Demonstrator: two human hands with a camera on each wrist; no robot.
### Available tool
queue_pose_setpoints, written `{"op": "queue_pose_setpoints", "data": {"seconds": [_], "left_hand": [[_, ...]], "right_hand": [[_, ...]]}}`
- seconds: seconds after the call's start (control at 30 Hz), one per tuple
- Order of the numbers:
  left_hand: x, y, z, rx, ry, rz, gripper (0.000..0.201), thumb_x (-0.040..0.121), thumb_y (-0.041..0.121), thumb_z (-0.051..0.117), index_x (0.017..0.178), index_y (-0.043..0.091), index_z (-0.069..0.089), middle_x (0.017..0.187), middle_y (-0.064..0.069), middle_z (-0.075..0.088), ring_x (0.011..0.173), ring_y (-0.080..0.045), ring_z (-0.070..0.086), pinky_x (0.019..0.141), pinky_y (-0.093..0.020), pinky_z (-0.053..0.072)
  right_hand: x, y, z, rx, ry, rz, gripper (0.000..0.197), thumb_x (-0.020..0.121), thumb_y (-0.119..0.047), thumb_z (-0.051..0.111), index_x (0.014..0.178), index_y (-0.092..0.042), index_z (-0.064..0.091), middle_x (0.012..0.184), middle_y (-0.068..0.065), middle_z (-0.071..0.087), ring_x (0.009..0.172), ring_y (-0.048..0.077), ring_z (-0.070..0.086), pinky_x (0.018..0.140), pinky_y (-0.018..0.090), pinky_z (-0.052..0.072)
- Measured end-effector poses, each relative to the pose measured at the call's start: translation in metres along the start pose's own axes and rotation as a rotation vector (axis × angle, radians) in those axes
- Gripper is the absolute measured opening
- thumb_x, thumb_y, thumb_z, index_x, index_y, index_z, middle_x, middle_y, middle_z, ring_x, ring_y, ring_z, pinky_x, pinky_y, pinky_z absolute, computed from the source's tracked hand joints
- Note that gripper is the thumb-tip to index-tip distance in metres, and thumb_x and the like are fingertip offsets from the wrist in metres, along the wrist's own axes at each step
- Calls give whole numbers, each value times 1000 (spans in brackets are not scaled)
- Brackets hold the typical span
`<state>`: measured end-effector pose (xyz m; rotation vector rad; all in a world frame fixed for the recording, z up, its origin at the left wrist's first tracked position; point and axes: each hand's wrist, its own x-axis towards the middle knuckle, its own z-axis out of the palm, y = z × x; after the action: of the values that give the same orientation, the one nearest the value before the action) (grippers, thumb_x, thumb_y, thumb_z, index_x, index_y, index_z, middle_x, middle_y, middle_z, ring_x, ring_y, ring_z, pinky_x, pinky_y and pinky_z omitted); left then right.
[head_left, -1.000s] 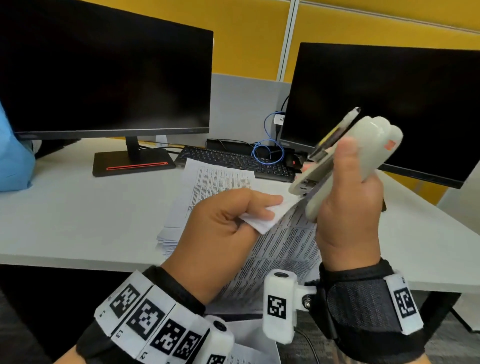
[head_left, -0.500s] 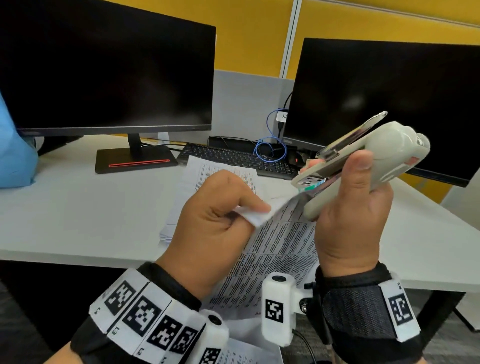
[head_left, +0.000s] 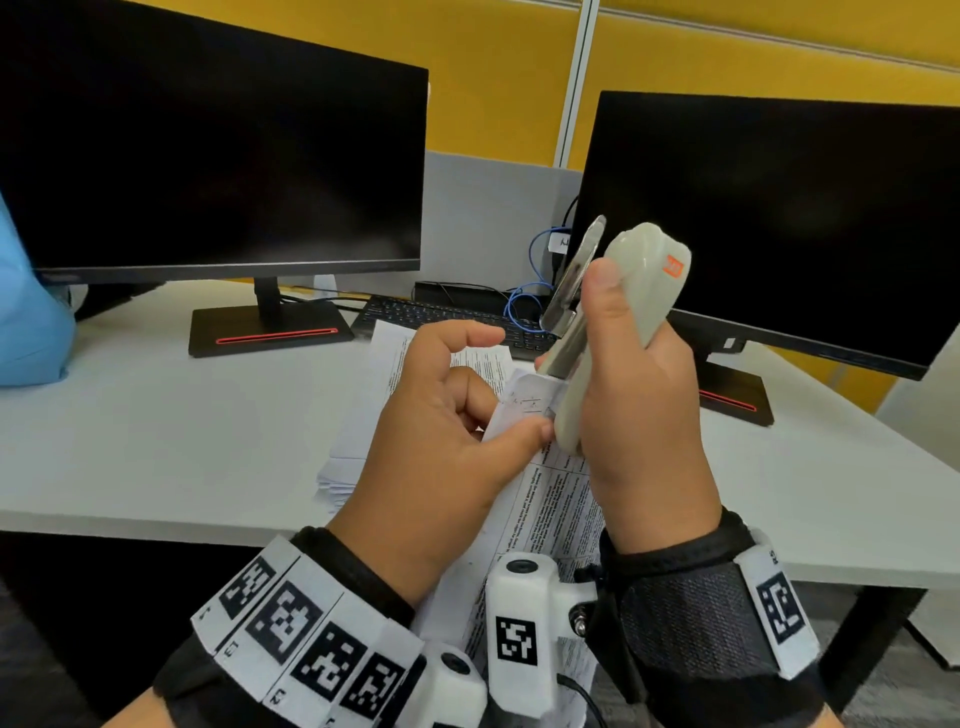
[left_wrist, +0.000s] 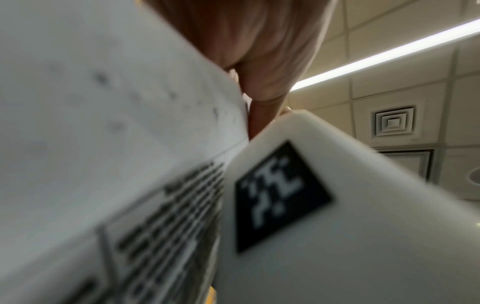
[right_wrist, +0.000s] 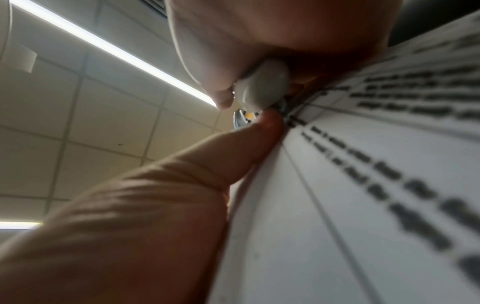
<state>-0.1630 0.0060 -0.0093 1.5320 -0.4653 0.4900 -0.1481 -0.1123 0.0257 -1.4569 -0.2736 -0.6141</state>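
Observation:
My right hand (head_left: 641, 415) grips a pale grey stapler (head_left: 639, 291) held nearly upright in front of the right monitor, thumb pressed on its side. Its metal arm (head_left: 576, 270) stands apart from the plastic body at the top. My left hand (head_left: 441, 431) pinches the corner (head_left: 524, 402) of printed paper sheets (head_left: 550, 509) with the thumb, right at the stapler's lower end; the index finger is lifted. In the right wrist view the stapler's end (right_wrist: 262, 90) meets the printed sheet (right_wrist: 363, 185). The left wrist view shows blurred paper (left_wrist: 103, 123) and fingers (left_wrist: 259, 51).
A stack of printed pages (head_left: 353, 457) lies on the white desk (head_left: 156, 441) under my hands. Two dark monitors (head_left: 208, 156) (head_left: 779, 223) stand behind, with a black keyboard (head_left: 441, 317) and blue cable (head_left: 524, 306) between them. A blue bag (head_left: 26, 322) sits at the left edge.
The stapler has swung from a slant to nearly upright. My left hand has shifted its pinch on the paper corner toward the stapler's lower end, and its index finger has lifted.

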Motion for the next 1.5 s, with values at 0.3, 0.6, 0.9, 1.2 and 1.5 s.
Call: {"op": "queue_pose_setpoints", "data": {"seconds": [0.3,0.6,0.9,1.2,1.5], "left_hand": [[-2,1,-2,-52,12,-9,52,60,31,82,100,46,51,67,-18,58,68,-48,58,65,-62,54],[-3,-8,1,-23,-88,-83,40,67,14,80,93,32,57,81,-10,67,78,-24,69,74,-54,58],[-8,0,6,168,-169,-73,25,75,16,77,87,28,58,79,10,69,69,-7,66,60,-28,56],[-11,1,8,292,-144,109,28,76,33,60,90,9,61,75,-5,66,69,-23,64,59,-43,51],[-9,9,10,495,-140,218,24,80,31,58,82,7,55,66,0,53,63,-16,50,54,-32,40]], "right_hand": [[-5,-5,-1,-30,9,-41,40,73,-61,51,80,-23,61,62,-15,58,62,-4,58,57,15,50],[-1,-5,-2,-70,30,-105,35,77,-56,54,75,-22,62,57,-15,56,58,-1,55,54,16,45],[-3,2,3,-60,77,-128,31,85,-52,61,74,-23,63,59,-16,60,59,2,58,55,19,47],[-3,0,1,3,106,-180,32,92,-41,57,65,-27,64,57,-14,57,58,1,56,57,18,47],[1,-3,-3,-4,85,-226,28,91,-42,55,68,-25,60,55,-16,57,57,-2,56,56,14,45]]}}
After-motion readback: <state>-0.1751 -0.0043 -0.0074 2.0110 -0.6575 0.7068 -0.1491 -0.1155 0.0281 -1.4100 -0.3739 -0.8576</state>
